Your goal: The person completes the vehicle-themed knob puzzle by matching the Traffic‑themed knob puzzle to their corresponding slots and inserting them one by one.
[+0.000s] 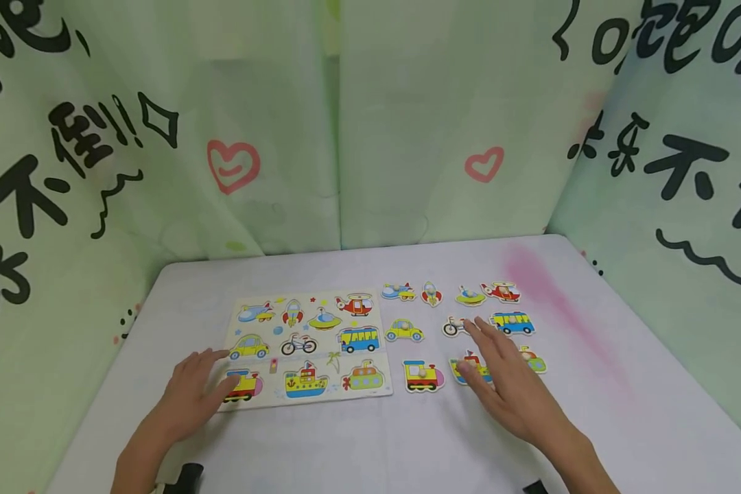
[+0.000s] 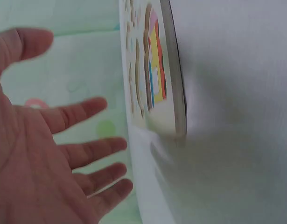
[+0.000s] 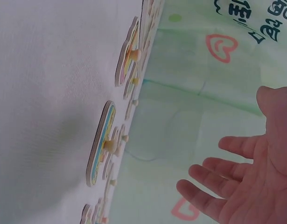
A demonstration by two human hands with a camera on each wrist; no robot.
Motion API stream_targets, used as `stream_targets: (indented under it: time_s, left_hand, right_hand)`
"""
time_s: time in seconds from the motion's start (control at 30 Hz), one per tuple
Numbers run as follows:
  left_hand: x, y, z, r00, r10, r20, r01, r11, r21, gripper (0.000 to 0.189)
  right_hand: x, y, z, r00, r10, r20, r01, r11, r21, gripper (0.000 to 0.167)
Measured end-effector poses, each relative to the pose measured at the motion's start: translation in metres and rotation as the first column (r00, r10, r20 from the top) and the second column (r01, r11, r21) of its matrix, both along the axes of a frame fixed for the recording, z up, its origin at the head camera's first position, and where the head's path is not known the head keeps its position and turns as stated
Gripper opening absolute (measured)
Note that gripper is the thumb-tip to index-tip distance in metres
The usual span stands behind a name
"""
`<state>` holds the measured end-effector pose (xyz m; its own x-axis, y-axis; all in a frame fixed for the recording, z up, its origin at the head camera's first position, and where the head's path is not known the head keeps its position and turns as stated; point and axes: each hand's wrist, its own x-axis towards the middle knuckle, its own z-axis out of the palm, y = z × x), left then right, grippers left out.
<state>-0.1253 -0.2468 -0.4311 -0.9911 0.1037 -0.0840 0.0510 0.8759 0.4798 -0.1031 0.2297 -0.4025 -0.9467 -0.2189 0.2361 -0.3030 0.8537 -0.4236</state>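
Observation:
A picture puzzle board (image 1: 328, 343) printed with vehicles lies flat at centre left. Beside its left edge is my left hand (image 1: 188, 392), fingers spread and holding nothing; the left wrist view shows the palm apart from the board's edge (image 2: 180, 112). Over the loose pieces right of the board hovers my right hand (image 1: 511, 387), its fingers extended and empty. It partly hides the ship piece (image 1: 471, 374), the bicycle piece (image 1: 452, 327) and the submarine piece (image 1: 534, 361). Wooden knobs (image 3: 109, 146) stick up from the pieces in the right wrist view.
Near the board lie the train piece (image 1: 421, 377) and yellow car piece (image 1: 404, 331). The bus piece (image 1: 514, 323) is farther right. Behind are the airplane (image 1: 396, 292), rocket (image 1: 431, 295), flying saucer (image 1: 470, 297) and helicopter (image 1: 502, 292) pieces. Green curtains (image 1: 395, 192) enclose the white table (image 1: 358, 453).

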Motion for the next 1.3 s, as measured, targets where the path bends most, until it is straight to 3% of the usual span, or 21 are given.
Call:
stream_targets:
  time_s: [0.23,0.47,0.6,0.83,1.13,1.3]
  left_hand:
    - [-0.006,-0.018,-0.005,0.995,-0.063,0.082,0.053,0.992,0.118,0.066]
    - [-0.013,-0.031,-0.010,0.996,-0.085,0.034,0.074,0.965,0.252,0.053]
    - [-0.016,-0.036,-0.011,0.996,-0.085,0.007,0.080,0.960,0.270,0.048]
    - [-0.019,-0.048,-0.015,0.986,-0.166,0.000,0.162,0.959,0.234,0.056]
    - [-0.024,-0.060,-0.020,0.979,-0.201,0.002,0.194,0.944,0.268,0.059]
    - [-0.025,-0.061,-0.023,0.980,-0.196,0.021,0.180,0.934,0.309,0.060]
  right_hand:
    - [0.003,-0.001,0.001,1.000,0.007,-0.026,-0.007,1.000,0.014,0.067]
    - [0.004,-0.002,0.003,1.000,0.005,-0.024,-0.005,1.000,0.002,0.068]
    - [0.004,-0.003,0.004,1.000,0.005,-0.019,-0.005,1.000,-0.004,0.067]
    - [0.007,-0.004,0.004,1.000,0.011,-0.002,-0.011,1.000,-0.017,0.068]
    - [0.006,-0.006,0.004,1.000,0.008,0.000,-0.008,1.000,-0.028,0.069]
    - [0.003,-0.006,0.003,0.999,0.028,-0.019,-0.029,0.998,-0.048,0.067]
